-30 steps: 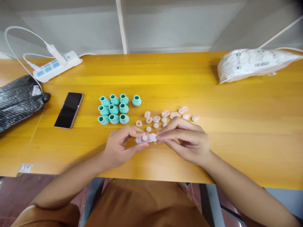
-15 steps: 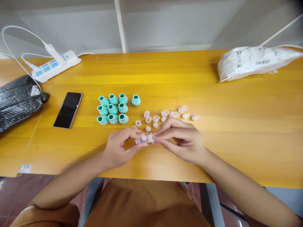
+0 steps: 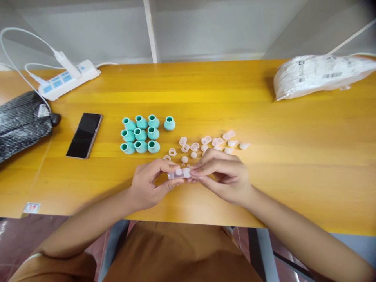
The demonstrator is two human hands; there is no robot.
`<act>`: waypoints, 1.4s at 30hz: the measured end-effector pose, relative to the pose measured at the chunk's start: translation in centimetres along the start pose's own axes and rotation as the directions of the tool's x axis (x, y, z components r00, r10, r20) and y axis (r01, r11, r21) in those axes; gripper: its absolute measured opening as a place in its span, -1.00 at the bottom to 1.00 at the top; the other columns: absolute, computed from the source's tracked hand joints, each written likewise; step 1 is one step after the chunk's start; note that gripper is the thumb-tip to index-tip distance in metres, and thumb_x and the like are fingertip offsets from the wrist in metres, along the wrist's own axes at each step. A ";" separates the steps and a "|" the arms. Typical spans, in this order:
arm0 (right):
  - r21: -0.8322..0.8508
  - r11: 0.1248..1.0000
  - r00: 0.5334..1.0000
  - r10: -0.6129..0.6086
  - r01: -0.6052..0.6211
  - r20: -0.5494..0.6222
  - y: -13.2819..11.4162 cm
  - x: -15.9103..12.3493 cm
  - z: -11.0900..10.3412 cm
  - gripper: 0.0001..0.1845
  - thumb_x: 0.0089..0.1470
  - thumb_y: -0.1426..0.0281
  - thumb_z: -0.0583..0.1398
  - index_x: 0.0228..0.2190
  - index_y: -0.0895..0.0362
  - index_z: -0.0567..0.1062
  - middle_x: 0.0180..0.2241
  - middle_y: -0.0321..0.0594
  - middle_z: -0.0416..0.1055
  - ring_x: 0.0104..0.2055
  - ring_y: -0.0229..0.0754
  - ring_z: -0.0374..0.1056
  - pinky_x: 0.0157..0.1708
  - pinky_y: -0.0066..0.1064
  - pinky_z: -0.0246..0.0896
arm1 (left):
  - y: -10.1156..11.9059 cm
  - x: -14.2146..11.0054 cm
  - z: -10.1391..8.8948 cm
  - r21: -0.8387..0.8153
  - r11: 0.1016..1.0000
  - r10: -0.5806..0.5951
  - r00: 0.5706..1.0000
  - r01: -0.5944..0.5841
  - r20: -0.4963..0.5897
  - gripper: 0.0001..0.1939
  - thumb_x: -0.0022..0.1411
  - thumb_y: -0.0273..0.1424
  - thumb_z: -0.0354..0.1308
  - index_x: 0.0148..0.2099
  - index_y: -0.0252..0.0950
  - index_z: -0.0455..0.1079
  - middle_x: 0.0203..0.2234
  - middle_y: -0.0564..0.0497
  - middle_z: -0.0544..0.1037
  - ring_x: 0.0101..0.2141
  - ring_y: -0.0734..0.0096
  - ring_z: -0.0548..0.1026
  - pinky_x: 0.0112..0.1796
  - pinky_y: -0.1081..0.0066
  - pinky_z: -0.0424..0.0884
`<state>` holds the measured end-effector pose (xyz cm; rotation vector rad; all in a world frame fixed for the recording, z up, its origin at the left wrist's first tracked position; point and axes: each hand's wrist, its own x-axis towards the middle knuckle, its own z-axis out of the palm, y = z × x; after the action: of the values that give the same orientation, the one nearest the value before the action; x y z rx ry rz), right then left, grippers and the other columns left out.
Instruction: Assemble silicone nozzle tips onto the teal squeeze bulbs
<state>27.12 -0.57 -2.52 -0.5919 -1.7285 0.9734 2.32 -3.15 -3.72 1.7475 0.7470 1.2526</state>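
Observation:
Between my two hands is a small translucent plastic piece [image 3: 179,173] with a round white spot on it. My left hand [image 3: 151,183] pinches its left part between thumb and forefinger. At its right end the fingertips of my right hand [image 3: 225,176] are pressed together, partly hiding the white end. Just beyond my hands lie several small translucent plastic rings [image 3: 194,147] and white rounded pieces [image 3: 184,159]. Some are hidden behind my right hand. To the left, several teal bulb-shaped pots [image 3: 140,134] stand in rows, with one more teal pot [image 3: 169,123] apart on their right.
A phone [image 3: 85,135] lies left of the pots. Behind it are a power strip [image 3: 69,81] with white cables and a dark wrapped bundle [image 3: 22,123]. A white plastic package [image 3: 320,76] rests at the back right of the wooden table [image 3: 223,94].
The view has shifted slightly. Both hands stay on the small plastic piece, with hardly any change in their grip.

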 end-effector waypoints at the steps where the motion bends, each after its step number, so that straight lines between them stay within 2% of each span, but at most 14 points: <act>1: 0.001 1.000 1.000 -0.001 0.001 0.008 0.1 0.0 -0.1 -0.79 0.28 0.59 0.45 -0.11 0.08 0.78 -0.25 -0.17 0.66 -0.25 -0.20 0.66 -0.27 -0.39 0.66 | 0.0 0.0 0.0 -0.005 1.000 -0.005 1.000 0.005 0.012 -0.78 0.48 -0.48 0.42 0.09 -0.25 0.52 -0.19 -0.06 0.75 -0.23 0.32 0.76 -0.20 0.38 0.70; 5: 0.007 1.000 1.000 0.002 -0.002 0.024 0.3 -0.1 -0.1 -0.81 0.29 0.57 0.45 -0.12 0.08 0.77 -0.25 -0.17 0.65 -0.26 -0.21 0.66 -0.28 -0.39 0.65 | -0.1 0.1 -0.1 0.013 1.000 -0.004 1.000 0.003 0.023 -0.81 0.49 -0.46 0.41 0.07 -0.25 0.51 -0.24 -0.04 0.73 -0.26 0.33 0.74 -0.22 0.37 0.69; 10: 0.019 1.000 1.000 0.013 -0.014 0.021 0.4 -0.2 0.2 -0.79 0.30 0.58 0.44 -0.11 0.06 0.75 -0.24 -0.19 0.63 -0.26 -0.21 0.65 -0.27 -0.37 0.66 | -0.3 -0.4 -0.1 -0.037 0.998 -0.054 0.998 0.055 0.021 -0.79 0.50 -0.47 0.41 0.08 -0.21 0.49 -0.18 -0.03 0.75 -0.28 0.35 0.75 -0.20 0.36 0.71; 12: 0.045 0.999 1.000 0.019 -0.020 0.019 0.4 -0.2 0.3 -0.79 0.31 0.59 0.42 -0.10 0.06 0.74 -0.23 -0.20 0.61 -0.25 -0.21 0.65 -0.25 -0.35 0.67 | -0.4 -0.6 -0.2 -0.008 0.998 -0.055 0.998 0.055 0.005 -0.80 0.50 -0.43 0.41 0.08 -0.20 0.49 -0.17 -0.04 0.75 -0.27 0.34 0.75 -0.20 0.36 0.71; 17: -0.051 0.998 0.999 -0.019 0.021 0.045 -0.3 0.1 0.1 -0.76 0.32 0.63 0.37 -0.12 0.04 0.70 -0.22 -0.23 0.60 -0.19 -0.22 0.59 -0.19 -0.36 0.58 | -0.3 0.2 -0.5 0.237 0.969 0.069 0.998 -0.069 0.008 -0.81 0.53 -0.33 0.39 0.09 -0.21 0.50 -0.13 -0.09 0.74 -0.15 0.29 0.75 -0.10 0.35 0.69; 22: -0.035 0.998 0.994 0.047 -0.043 0.103 -0.7 0.0 0.3 -0.65 0.32 0.50 0.43 0.09 0.05 0.61 -0.06 -0.14 0.55 -0.04 -0.15 0.54 -0.10 -0.31 0.55 | 0.3 1.2 -0.3 0.271 0.924 0.246 0.962 -0.269 0.117 -0.79 0.51 -0.47 0.37 0.12 -0.22 0.50 -0.23 -0.03 0.71 -0.24 0.36 0.70 -0.16 0.37 0.64; 25: 0.025 0.995 0.982 0.094 -0.099 0.162 -0.3 -0.3 0.7 -0.73 0.37 0.44 0.43 0.05 0.04 0.61 -0.04 -0.14 0.60 0.01 -0.13 0.57 -0.02 -0.28 0.56 | 0.4 1.4 -0.6 0.319 0.910 0.222 0.961 -0.264 0.163 -0.80 0.53 -0.45 0.34 0.13 -0.24 0.48 -0.21 -0.03 0.70 -0.24 0.36 0.68 -0.17 0.37 0.61; 27: 0.071 0.985 0.982 0.150 -0.159 0.118 0.0 -0.4 0.8 -0.81 0.40 0.41 0.41 0.01 0.03 0.62 -0.08 -0.16 0.62 -0.05 -0.16 0.59 -0.07 -0.31 0.56 | 0.6 1.8 -1.3 0.369 0.908 0.156 0.977 -0.201 0.149 -0.74 0.50 -0.39 0.37 0.15 -0.23 0.43 -0.20 -0.02 0.68 -0.26 0.35 0.66 -0.20 0.36 0.59; 29: 0.157 0.961 0.974 0.224 -0.228 0.044 0.1 -0.4 0.7 -0.83 0.40 0.36 0.41 0.00 0.02 0.62 -0.09 -0.17 0.61 -0.13 -0.19 0.60 -0.17 -0.35 0.58 | 0.9 2.5 -2.6 0.492 0.846 0.173 0.979 -0.205 0.111 -0.68 0.43 -0.41 0.42 0.13 -0.20 0.42 -0.20 0.01 0.67 -0.23 0.30 0.64 -0.15 0.29 0.57; 31: 0.245 0.932 0.960 0.280 -0.266 -0.022 0.1 -0.2 0.4 -0.83 0.40 0.33 0.42 -0.02 0.02 0.62 -0.11 -0.20 0.59 -0.23 -0.23 0.60 -0.26 -0.39 0.59 | 1.1 3.4 -4.0 0.709 0.678 0.231 0.972 -0.194 0.045 -0.73 0.41 -0.50 0.32 0.09 -0.17 0.44 -0.13 -0.02 0.67 -0.09 0.14 0.63 0.04 0.07 0.52; 33: 0.285 0.918 0.949 0.308 -0.276 -0.073 0.0 0.1 0.0 -0.83 0.38 0.30 0.43 -0.05 0.03 0.62 -0.13 -0.23 0.58 -0.29 -0.25 0.60 -0.30 -0.41 0.60 | 1.2 4.1 -5.1 0.819 0.558 0.183 0.982 -0.136 0.039 -0.72 0.40 -0.49 0.23 0.11 -0.17 0.45 -0.05 -0.07 0.64 0.00 0.01 0.58 0.11 -0.05 0.46; 35: 0.270 0.920 0.938 0.324 -0.283 -0.121 -0.1 0.4 -0.4 -0.82 0.38 0.27 0.44 -0.07 0.03 0.61 -0.15 -0.24 0.58 -0.31 -0.26 0.59 -0.33 -0.41 0.60 | 1.1 4.4 -5.4 0.867 0.498 0.061 0.998 -0.037 0.008 -0.65 0.32 -0.51 0.23 0.14 -0.21 0.44 0.01 -0.13 0.63 0.06 -0.13 0.50 0.11 -0.13 0.43; 38: 0.235 0.925 0.923 0.343 -0.299 -0.176 0.0 0.6 -0.5 -0.77 0.37 0.19 0.45 -0.10 0.04 0.61 -0.19 -0.25 0.58 -0.34 -0.26 0.58 -0.36 -0.41 0.60 | 0.9 4.1 -4.8 0.901 0.427 -0.108 0.993 0.080 -0.037 -0.58 0.24 -0.54 0.28 0.14 -0.26 0.44 0.07 -0.23 0.63 0.09 -0.28 0.42 0.03 -0.16 0.39; 42: 0.247 0.923 0.915 0.347 -0.295 -0.206 0.3 0.6 -0.1 -0.74 0.34 0.16 0.46 -0.13 0.05 0.62 -0.27 -0.28 0.58 -0.38 -0.25 0.57 -0.42 -0.42 0.58 | 0.2 3.6 -4.3 0.921 0.382 -0.158 0.987 0.074 -0.014 -0.63 0.32 -0.54 0.29 0.15 -0.27 0.46 0.07 -0.25 0.66 0.08 -0.28 0.43 -0.01 -0.10 0.35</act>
<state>27.02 0.13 -2.45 -0.8386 -1.3093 1.2412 -0.55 0.98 -1.26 2.5228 1.7344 0.6080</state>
